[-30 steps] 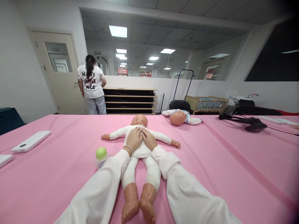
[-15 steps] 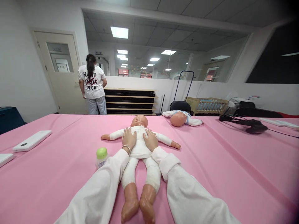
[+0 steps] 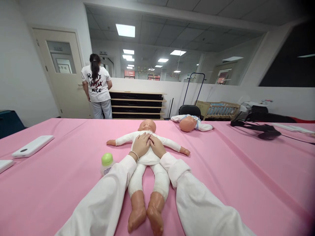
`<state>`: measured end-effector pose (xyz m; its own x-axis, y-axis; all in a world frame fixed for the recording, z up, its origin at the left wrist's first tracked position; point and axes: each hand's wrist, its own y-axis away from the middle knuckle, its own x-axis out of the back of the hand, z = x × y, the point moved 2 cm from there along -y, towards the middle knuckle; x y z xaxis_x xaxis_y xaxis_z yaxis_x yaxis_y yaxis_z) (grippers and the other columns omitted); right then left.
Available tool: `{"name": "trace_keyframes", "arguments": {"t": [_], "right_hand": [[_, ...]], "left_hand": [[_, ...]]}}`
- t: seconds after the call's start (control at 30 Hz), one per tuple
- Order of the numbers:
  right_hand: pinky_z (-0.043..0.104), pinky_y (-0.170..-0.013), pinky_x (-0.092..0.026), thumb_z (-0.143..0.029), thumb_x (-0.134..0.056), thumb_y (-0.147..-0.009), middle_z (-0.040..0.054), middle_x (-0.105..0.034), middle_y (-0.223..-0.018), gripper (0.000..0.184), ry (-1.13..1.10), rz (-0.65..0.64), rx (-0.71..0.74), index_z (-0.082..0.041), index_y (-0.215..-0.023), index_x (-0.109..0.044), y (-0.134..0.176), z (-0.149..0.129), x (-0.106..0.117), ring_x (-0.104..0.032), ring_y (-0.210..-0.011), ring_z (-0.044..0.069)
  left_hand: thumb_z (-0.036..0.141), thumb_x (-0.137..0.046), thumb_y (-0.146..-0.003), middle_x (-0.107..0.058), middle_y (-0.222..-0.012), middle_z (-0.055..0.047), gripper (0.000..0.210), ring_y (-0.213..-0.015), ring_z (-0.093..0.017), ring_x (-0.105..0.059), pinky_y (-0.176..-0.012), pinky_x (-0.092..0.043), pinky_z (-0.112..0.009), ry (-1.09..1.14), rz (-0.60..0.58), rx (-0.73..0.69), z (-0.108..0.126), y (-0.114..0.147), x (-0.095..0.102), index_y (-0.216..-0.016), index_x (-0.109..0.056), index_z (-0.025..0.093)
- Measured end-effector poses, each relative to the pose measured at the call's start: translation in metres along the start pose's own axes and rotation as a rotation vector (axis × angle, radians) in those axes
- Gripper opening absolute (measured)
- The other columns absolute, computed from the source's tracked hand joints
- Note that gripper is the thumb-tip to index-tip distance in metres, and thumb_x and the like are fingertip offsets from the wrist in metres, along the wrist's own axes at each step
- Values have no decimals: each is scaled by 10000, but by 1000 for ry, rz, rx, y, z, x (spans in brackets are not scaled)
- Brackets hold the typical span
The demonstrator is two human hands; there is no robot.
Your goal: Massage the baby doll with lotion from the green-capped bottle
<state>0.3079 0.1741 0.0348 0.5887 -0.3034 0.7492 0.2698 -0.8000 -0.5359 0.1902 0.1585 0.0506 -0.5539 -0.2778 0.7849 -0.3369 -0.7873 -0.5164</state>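
Note:
A baby doll [image 3: 149, 158] with a white cloth body lies on its back on the pink-covered table [image 3: 73, 190], arms spread and feet towards me. My left hand [image 3: 141, 145] rests flat on its chest, a beaded bracelet at the wrist. Beside it my right hand [image 3: 157, 147] lies on the chest as well, fingers stretched out. The fingertips of both hands meet at the middle of the chest. Left of the doll stands a small bottle with a green cap [image 3: 107, 160], its lower part partly behind my left sleeve.
A second doll [image 3: 188, 124] lies at the table's far edge. Black straps with a dark headset-like object [image 3: 267, 132] are at the right, a white device [image 3: 33, 146] at the left. A person [image 3: 96, 85] stands by the door, back turned. A wooden crib [image 3: 220, 110] is behind.
Both hands have slid inward over the doll's chest, from its two sides to the middle, so that their fingertips now meet. The doll and bottle stay in place.

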Motion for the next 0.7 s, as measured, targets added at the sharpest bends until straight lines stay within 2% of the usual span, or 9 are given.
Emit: {"name": "trace_keyframes", "arguments": {"t": [0.1, 0.23, 0.37, 0.43, 0.5, 0.6, 0.7], "right_hand": [[384, -1126, -224, -161, -320, -868, 77, -342, -1396, 485, 22, -89, -90, -126, -1342, -416, -1, 0, 0, -295, -1318, 169], [476, -1123, -147, -249, -284, -929, 25, -205, -1456, 476, 44, -181, -168, -206, -1402, -303, 0, -1, 2, -168, -1366, 179], [528, -1109, -114, -358, -344, -929, 46, -141, -1470, 552, 111, -180, -323, -169, -1431, -216, 3, 2, 3, -129, -1373, 220], [545, -1102, -120, -381, -385, -912, 74, -184, -1458, 581, 138, -125, -375, -142, -1422, -243, 4, 5, 2, -165, -1363, 241], [526, -1095, -181, -361, -439, -886, 98, -305, -1412, 541, 163, -21, -345, -134, -1371, -358, 6, 6, 2, -266, -1325, 251], [420, -1053, -327, -264, -489, -848, 95, -520, -1244, 342, 164, 137, -190, -141, -1150, -595, 7, 4, 3, -465, -1179, 232], [335, -1004, -405, -156, -452, -834, 74, -611, -1107, 275, 90, 138, 15, -143, -1007, -667, 6, 0, 2, -553, -1061, 189]], "left_hand": [[309, -309, -904, -362, -1416, 4, 442, -1363, -200, -199, -1105, -174, -510, -19, -64, 69, -4, -1, -2, -1338, -377, 261], [378, -319, -897, -277, -1457, 35, 442, -1380, -232, -129, -1081, -155, -583, -30, -69, 167, -10, -1, -2, -1333, -369, 331], [433, -361, -875, -206, -1483, -27, 527, -1375, -253, -149, -1085, -193, -551, 12, -35, 355, -17, -1, -4, -1362, -337, 234], [412, -373, -874, -257, -1463, -82, 550, -1359, -251, -207, -1092, -229, -496, 17, 39, 407, -19, 1, -3, -1360, -337, 158], [334, -393, -869, -377, -1398, -118, 496, -1314, -242, -308, -1081, -278, -434, -13, 136, 381, -18, 3, -1, -1312, -400, 112], [186, -415, -838, -537, -1252, -110, 358, -1207, -213, -453, -1027, -356, -377, -63, 242, 237, -14, 5, 2, -1167, -540, 120], [106, -421, -813, -614, -1148, -63, 308, -1151, -188, -509, -987, -395, -369, -45, 226, 40, -9, 6, 1, -1034, -623, 178]]}}
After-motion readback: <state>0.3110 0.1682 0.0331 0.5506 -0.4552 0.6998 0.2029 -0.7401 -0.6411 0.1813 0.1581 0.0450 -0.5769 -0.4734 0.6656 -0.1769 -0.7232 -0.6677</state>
